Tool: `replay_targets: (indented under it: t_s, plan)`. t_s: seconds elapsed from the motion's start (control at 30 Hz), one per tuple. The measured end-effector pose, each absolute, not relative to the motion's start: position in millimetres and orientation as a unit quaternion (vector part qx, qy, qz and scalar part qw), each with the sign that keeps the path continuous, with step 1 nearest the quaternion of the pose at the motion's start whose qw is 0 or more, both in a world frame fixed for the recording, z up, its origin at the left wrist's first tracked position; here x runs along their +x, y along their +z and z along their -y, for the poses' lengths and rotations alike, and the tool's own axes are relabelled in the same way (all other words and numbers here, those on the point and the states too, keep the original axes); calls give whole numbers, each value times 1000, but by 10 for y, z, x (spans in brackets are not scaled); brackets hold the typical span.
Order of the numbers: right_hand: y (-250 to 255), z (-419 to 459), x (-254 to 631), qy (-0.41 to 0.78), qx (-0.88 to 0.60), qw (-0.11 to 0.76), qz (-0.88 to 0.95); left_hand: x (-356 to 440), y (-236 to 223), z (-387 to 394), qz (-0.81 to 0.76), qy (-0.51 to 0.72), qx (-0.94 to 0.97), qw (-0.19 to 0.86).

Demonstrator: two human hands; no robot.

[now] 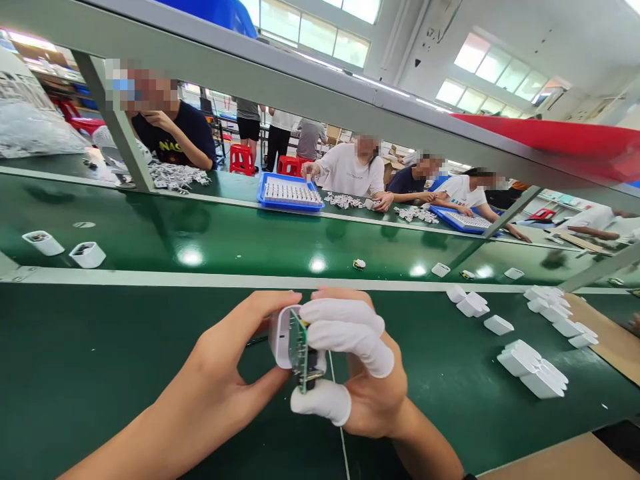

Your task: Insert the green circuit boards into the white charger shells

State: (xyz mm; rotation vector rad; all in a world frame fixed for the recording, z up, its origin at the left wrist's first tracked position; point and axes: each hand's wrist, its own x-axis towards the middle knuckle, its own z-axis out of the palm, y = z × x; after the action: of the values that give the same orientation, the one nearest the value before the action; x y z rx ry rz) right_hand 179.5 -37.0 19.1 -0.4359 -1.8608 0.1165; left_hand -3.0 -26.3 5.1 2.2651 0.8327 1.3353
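Observation:
My left hand is closed around a white plastic charger housing, its open end turned to the right. Between the white-cotted fingers of my right hand is a green circuit board with dark and yellow components, held on edge. The board stands at the mouth of the housing; whether its edge is inside, I cannot tell. Fingertips of both hands nearly meet above the two parts. A thin pale cord runs down below my right hand. Part of the board is hidden by the finger cots.
Several white housings stand in groups on the green bench at right. Past a pale rail, a green belt carries scattered housings and a small board. Co-workers sit opposite, near blue trays. A shelf beam crosses above.

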Motion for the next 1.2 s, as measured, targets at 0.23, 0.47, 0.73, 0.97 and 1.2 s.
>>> replay_targets:
  t_s: [0.23, 0.47, 0.73, 0.97, 1.2]
  plan:
    - [187, 395, 1870, 153, -183, 641, 729, -33, 52, 287, -301, 474, 802, 205]
    - [245, 434, 1872, 60, -164, 597, 783, -41, 87, 284, -279, 490, 800, 203]
    - [288, 516, 1802, -6, -208, 547, 811, -85, 37, 295, -228, 506, 808, 200]
    - [245, 530, 1729, -12, -223, 560, 798, -67, 27, 326, -227, 515, 799, 212]
    - [258, 467, 1755, -22, -227, 539, 811, -70, 38, 318, -237, 520, 795, 203]
